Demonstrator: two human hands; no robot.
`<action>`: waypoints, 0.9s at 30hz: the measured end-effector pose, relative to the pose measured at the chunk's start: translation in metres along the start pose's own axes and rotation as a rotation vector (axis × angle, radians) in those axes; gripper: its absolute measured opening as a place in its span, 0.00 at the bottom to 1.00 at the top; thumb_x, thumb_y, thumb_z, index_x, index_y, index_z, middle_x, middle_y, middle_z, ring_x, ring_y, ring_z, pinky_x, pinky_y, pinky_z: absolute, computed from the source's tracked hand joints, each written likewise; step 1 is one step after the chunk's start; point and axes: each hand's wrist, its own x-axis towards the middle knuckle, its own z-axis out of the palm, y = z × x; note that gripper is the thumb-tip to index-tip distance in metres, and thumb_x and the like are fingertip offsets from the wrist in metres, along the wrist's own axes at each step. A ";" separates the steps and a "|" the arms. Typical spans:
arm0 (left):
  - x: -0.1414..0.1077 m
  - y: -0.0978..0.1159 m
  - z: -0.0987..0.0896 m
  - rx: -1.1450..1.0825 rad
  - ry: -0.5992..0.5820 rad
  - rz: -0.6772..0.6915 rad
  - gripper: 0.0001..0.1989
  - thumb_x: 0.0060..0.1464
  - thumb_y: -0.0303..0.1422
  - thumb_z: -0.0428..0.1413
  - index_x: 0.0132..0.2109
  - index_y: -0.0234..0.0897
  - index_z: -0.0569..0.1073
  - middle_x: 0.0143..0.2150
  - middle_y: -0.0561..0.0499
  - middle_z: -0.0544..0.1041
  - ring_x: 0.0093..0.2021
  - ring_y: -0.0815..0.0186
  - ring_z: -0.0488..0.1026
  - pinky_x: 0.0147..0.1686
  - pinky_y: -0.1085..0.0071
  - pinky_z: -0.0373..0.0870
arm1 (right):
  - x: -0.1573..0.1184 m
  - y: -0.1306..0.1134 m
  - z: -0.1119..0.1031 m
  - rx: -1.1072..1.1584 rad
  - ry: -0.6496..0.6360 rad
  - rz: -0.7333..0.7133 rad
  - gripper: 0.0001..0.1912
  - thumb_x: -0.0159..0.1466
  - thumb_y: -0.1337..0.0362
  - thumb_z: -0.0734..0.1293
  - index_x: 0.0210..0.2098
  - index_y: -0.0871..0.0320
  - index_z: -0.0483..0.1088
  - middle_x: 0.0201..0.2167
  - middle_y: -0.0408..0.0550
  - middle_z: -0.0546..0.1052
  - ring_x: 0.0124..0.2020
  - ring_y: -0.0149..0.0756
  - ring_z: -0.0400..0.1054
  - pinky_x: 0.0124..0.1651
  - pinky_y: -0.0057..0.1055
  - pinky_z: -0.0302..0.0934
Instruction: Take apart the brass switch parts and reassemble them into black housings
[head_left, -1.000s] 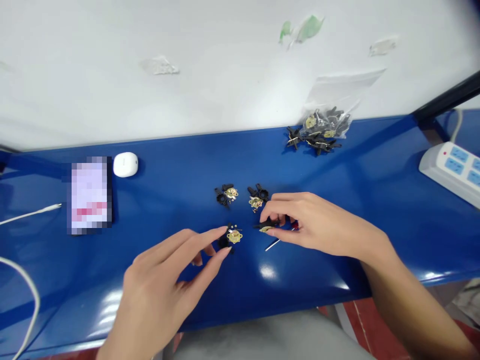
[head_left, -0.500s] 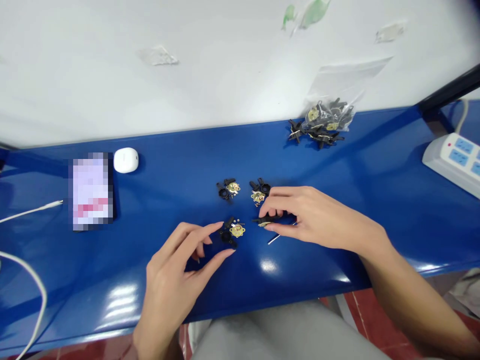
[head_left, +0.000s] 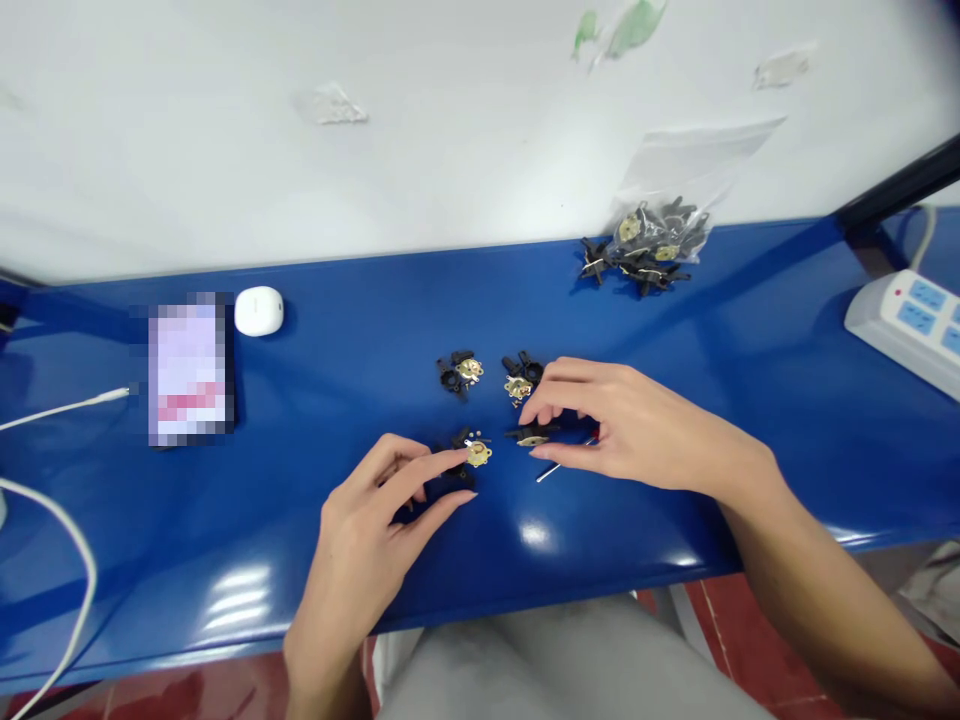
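Note:
My left hand (head_left: 390, 520) hovers over a small pile of parts, thumb and index finger apart. Its index fingertip reaches the edge of a round gold-coloured plate (head_left: 478, 454). Black plastic pieces (head_left: 459, 472) of that pile are partly hidden under the fingers. Around a black part with a gold plate (head_left: 533, 437), my right hand (head_left: 600, 420) has thumb and fingers spread, and a gap shows between them and the part. Partly under the right hand lies a thin screwdriver (head_left: 549, 472); a bit of red shows at its covered end.
Two more part piles, left (head_left: 460, 373) and right (head_left: 523, 378), lie farther back. A clear bag of parts (head_left: 660, 230) leans on the wall, with loose black assemblies (head_left: 649, 277) before it. A phone (head_left: 191, 375), white case (head_left: 259, 311) and power strip (head_left: 911, 320) are at the sides.
My left hand has shifted right, its index finger now over the gold plate. The right thumb and fingers have come apart from the black part. The view has moved slightly.

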 end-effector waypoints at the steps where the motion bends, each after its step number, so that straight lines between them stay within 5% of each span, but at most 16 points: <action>1: -0.001 0.000 0.000 -0.001 0.001 -0.005 0.16 0.70 0.32 0.67 0.61 0.54 0.83 0.49 0.53 0.77 0.33 0.71 0.74 0.38 0.71 0.77 | 0.000 -0.001 0.000 -0.005 0.000 0.000 0.10 0.74 0.57 0.74 0.52 0.52 0.80 0.49 0.47 0.79 0.43 0.37 0.75 0.41 0.34 0.69; 16: -0.004 0.001 0.006 0.020 0.041 0.035 0.18 0.70 0.32 0.68 0.62 0.56 0.83 0.45 0.56 0.76 0.34 0.72 0.73 0.39 0.72 0.74 | -0.001 0.004 0.006 -0.054 0.005 -0.033 0.04 0.74 0.60 0.74 0.47 0.51 0.79 0.45 0.43 0.78 0.42 0.35 0.73 0.42 0.35 0.64; 27: -0.006 -0.003 0.008 0.021 0.052 0.035 0.21 0.69 0.32 0.69 0.64 0.58 0.81 0.45 0.59 0.75 0.33 0.75 0.72 0.40 0.75 0.73 | -0.004 0.002 0.005 -0.032 0.007 -0.003 0.12 0.72 0.58 0.76 0.54 0.48 0.79 0.50 0.44 0.79 0.45 0.36 0.75 0.43 0.34 0.69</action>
